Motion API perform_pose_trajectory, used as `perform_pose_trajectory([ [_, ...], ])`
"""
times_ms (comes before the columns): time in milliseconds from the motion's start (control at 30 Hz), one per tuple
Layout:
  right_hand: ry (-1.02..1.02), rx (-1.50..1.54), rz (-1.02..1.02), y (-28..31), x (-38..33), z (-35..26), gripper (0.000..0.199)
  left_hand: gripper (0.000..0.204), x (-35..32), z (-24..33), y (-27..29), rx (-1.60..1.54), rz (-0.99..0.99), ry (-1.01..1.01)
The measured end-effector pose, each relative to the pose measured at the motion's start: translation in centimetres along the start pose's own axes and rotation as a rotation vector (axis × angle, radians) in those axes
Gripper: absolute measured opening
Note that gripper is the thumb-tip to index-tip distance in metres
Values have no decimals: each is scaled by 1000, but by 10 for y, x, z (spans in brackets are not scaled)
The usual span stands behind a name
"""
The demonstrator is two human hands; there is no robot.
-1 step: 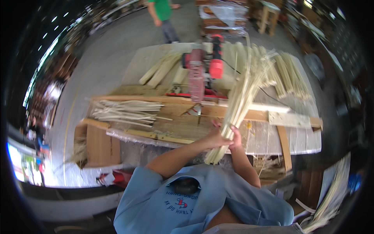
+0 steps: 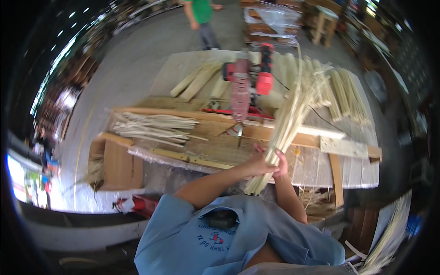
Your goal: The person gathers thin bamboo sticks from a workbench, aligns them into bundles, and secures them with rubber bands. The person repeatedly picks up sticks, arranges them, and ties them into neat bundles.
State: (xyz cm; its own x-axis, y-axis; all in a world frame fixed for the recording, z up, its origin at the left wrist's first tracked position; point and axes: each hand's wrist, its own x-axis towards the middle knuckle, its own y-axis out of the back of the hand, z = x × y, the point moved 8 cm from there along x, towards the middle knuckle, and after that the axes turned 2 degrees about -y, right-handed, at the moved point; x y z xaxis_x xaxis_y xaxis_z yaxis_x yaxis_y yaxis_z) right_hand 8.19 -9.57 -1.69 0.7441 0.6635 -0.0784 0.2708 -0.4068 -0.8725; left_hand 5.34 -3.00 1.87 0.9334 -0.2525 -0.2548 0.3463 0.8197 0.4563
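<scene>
Workshop floor, grey concrete, with a long bench [image 2: 353,169] across mid-frame and a person in a green top standing far behind it. Left end of bench: loose heap of thin pale strips [image 2: 153,126] lying flat, cardboard box [image 2: 117,167] hanging off the near edge below. Centre: red power saw [image 2: 247,85] on its fence board, thicker pale slats [image 2: 197,82] stacked behind it. Just right of centre: bundle of long pale strips [image 2: 288,123] held upright-tilted, butt ends low near the bench edge, tips fanning out high toward the far right stacks of strips [image 2: 346,94]. Left hand [image 2: 261,166] clenched round the bundle near its lower end; right hand [image 2: 280,166] closed on the same spot from the other side, touching the left. Grip thus sits low on the bundle, most of the length standing free above it, only a short stub below. Judged risks: top-heavy bundle splaying or levering over; single strips slipping out of the clench; fanned tips sweeping close to the saw or snagging the right-hand stacks.
</scene>
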Motion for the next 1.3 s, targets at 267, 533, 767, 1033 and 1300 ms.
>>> perform_pose_trajectory([
  [267,7,-38,171,10,7,17,52,98,-24,-13,26,212,-24,185],
  [533,101,85,189,-12,9,59,54,88,-53,-48,47,-26,-31,8],
  [767,168,-3,289,-5,-4,59,48,28,-180,-143,202,103,443,-13],
  [1033,258,-72,282,-33,15,75,43,21,-280,-231,348,637,885,-99],
  [1300,258,-52,292,-22,17,72,45,18,-258,-245,353,737,759,-175],
])
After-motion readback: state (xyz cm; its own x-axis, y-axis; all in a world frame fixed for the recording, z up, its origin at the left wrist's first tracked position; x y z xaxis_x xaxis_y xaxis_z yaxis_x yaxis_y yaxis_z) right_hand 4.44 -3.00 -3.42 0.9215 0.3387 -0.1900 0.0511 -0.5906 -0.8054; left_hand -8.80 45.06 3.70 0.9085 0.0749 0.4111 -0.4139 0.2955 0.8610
